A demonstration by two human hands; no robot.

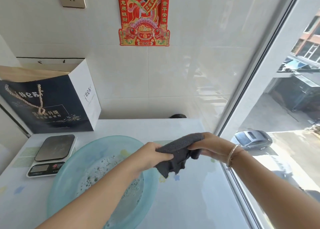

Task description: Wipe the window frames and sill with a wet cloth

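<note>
The window frame rises just right of the desk. A soapy basin sits close for rinsing. Left hand and right hand each clench the grey cloth, apparently wringing it.

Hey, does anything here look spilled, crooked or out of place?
Nothing stands out. Both hands, left hand and right hand, grip the grey cloth above the basin of soapy water; the kitchen scale and paper bag sit upright.
</note>
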